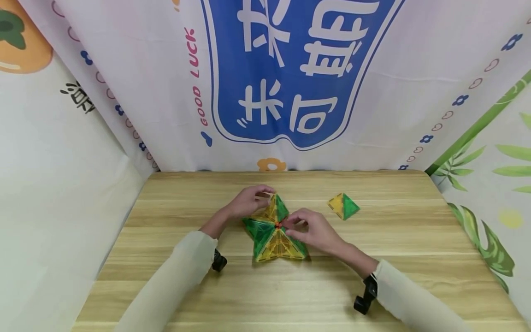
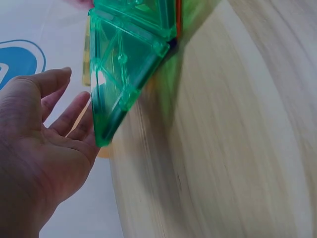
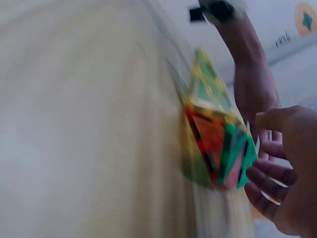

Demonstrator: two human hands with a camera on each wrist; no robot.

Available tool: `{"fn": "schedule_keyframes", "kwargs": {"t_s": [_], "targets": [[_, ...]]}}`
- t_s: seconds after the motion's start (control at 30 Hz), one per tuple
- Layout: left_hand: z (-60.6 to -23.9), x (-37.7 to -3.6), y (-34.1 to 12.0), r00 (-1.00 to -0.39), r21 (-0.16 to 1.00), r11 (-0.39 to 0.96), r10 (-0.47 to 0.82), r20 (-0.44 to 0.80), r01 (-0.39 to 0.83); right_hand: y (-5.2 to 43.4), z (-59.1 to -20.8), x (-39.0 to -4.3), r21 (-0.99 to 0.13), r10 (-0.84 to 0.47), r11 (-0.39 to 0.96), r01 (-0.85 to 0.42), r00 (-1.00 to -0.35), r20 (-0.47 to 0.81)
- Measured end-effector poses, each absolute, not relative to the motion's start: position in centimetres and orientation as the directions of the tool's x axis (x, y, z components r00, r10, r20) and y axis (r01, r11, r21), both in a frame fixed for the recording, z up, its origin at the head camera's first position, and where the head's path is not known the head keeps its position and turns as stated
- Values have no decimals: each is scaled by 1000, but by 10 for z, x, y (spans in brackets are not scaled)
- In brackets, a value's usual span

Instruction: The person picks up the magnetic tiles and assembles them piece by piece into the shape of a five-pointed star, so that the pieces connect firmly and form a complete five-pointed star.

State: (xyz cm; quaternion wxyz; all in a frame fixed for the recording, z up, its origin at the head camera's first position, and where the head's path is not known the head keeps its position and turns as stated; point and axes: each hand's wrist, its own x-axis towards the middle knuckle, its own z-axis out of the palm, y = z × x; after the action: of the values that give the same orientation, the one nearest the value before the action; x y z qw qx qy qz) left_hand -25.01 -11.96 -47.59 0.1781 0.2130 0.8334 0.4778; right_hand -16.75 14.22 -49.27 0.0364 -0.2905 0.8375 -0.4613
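Note:
A star-shaped build of translucent magnetic tiles (image 1: pixel 274 251), green and yellow, lies on the table, its points rising toward a small red centre. In the right wrist view, a red tile (image 3: pixel 210 136) shows on its side, next to green ones. My left hand (image 1: pixel 246 201) is at the back left point, fingers loosely bent around the tip; in the left wrist view they lie partly behind a green tile (image 2: pixel 116 64), thumb apart from it. My right hand (image 1: pixel 313 229) is at the star's right side with fingers loosely curved and spread. Whether its fingertips touch the tiles is unclear.
Right of the star, a yellow and a green triangular tile (image 1: pixel 343 206) lie joined in a diamond. The wooden table (image 1: pixel 249 299) meets a printed cloth (image 1: pixel 174 92) at the back. Each wrist carries a small black camera (image 1: pixel 365 297).

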Motion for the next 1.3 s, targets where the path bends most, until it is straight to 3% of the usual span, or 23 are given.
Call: {"fn": "schedule_keyframes", "kwargs": {"t_s": [0.33,0.73,1.07,1.2,1.3], "targets": [[-481,-256,-102,-850,828,514,518,-91,225,145,-497,-128,-528,-531,592,-608,-788,311],[-485,-243,-133,-858,824,511,510,-59,247,175,-494,-144,-521,-486,637,-569,-820,301],[-492,-222,-139,-809,821,467,587,-10,329,208,-498,-169,-499,-526,602,-623,-780,339],[-492,-219,-135,-802,817,472,596,-19,332,214,-497,-172,-529,-535,580,-619,-780,325],[-488,-220,-131,-806,795,496,592,-15,349,219,-494,-176,-589,-497,586,-557,-821,282]]}}
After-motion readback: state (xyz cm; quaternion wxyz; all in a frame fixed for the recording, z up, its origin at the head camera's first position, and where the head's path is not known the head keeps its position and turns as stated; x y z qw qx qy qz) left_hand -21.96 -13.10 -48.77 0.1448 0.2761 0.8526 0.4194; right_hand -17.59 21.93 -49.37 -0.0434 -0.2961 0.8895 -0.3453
